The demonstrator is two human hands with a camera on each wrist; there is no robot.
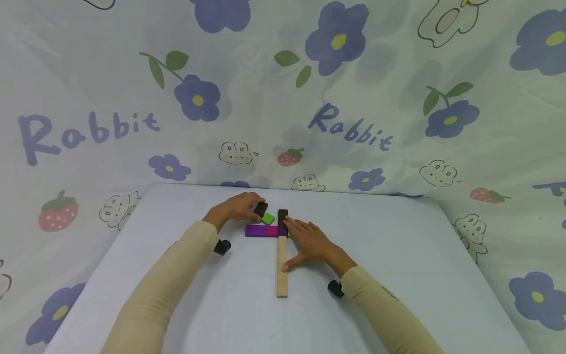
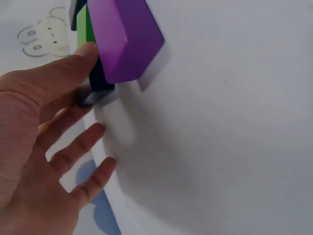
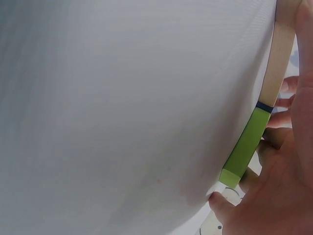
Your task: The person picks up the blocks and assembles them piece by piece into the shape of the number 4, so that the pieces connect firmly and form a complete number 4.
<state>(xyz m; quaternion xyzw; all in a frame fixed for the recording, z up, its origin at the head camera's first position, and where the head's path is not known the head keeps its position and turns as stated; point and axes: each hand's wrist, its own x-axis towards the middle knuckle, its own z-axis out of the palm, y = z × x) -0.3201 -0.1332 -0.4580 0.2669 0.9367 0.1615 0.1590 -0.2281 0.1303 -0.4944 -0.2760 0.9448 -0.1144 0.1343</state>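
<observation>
My left hand [image 1: 240,206] pinches a black block [image 1: 262,210] between thumb and fingers at the back of the table. Beside it lies a bright green block [image 1: 268,218]. In front are a purple block [image 1: 258,231] and a magenta block [image 1: 272,231], end to end, meeting a dark block [image 1: 283,221]. From that one a line of pale wooden blocks [image 1: 282,253] runs toward me. My right hand [image 1: 309,241] is spread along this line, fingertips at the dark block and thumb on the wood. A lime green block [image 3: 247,144] sits under the right hand, mostly hidden in the head view.
White cloth covers the table [image 1: 376,231]. Behind it hangs a printed curtain [image 1: 265,108] with flowers and rabbits. A small black device [image 1: 222,247] sits at the left wrist, and another black device [image 1: 335,289] at the right wrist.
</observation>
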